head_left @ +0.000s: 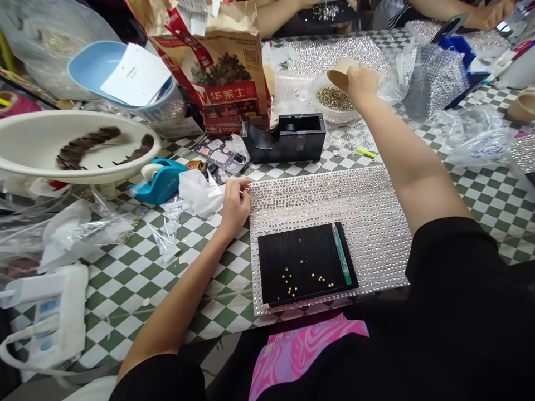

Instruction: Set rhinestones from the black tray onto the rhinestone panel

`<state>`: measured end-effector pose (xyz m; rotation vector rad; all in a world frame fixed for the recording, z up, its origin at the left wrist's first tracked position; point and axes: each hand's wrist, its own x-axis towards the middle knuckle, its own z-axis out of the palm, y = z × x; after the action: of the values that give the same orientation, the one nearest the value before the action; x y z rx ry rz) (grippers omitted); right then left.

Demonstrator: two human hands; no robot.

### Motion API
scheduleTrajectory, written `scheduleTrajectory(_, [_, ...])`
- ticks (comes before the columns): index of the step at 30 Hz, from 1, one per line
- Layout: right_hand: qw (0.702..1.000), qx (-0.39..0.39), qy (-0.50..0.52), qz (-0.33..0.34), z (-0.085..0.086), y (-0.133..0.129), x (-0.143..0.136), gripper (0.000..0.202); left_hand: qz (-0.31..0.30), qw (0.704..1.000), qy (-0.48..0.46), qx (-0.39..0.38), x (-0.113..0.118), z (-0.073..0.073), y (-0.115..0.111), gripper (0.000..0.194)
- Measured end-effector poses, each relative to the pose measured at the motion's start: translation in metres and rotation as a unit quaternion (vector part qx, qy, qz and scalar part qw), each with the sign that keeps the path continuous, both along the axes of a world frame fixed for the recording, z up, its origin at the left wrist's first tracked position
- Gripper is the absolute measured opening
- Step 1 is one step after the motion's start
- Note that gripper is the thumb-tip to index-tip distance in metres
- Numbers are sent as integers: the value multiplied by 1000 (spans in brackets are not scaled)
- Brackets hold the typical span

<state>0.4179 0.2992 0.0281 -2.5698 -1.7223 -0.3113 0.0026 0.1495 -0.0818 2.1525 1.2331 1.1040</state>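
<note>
My right hand (pixel 363 83) reaches far across the table and grips a small tan paper cup (pixel 339 77), tilted on its side over a clear bowl of gold beads (pixel 334 100). My left hand (pixel 234 205) pinches the left edge of a studded rhinestone sheet (pixel 376 206) lying flat before me. On that sheet rests a black tray (pixel 292 250) with a few loose gold beads (pixel 290 281) and a green pen tool (pixel 341 253) along its right side.
A black tape dispenser (pixel 288 136) and a teal one (pixel 159 179) stand beyond the sheet. A printed paper bag (pixel 221 67), white basin (pixel 42 139), blue bowl (pixel 90 64) and crumpled plastic (pixel 476 133) crowd the checkered table (pixel 137 267). Other people's arms (pixel 276 16) show at the far edge.
</note>
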Motion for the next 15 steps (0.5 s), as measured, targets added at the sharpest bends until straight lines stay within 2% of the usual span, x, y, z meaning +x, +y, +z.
scheduleTrajectory(4, [1000, -9, -10, 10, -1, 2, -7, 39, 0, 1000, -1, 1, 0, 0, 0, 32])
scheduleTrajectory(9, [998, -29, -1, 54, -5, -2, -9, 38, -2, 1000, -3, -1, 0, -1, 0, 31])
scheduleTrajectory(15, [994, -41, 60, 84, -4, -9, -3, 38, 2, 1000, -2, -4, 0, 0, 0, 31])
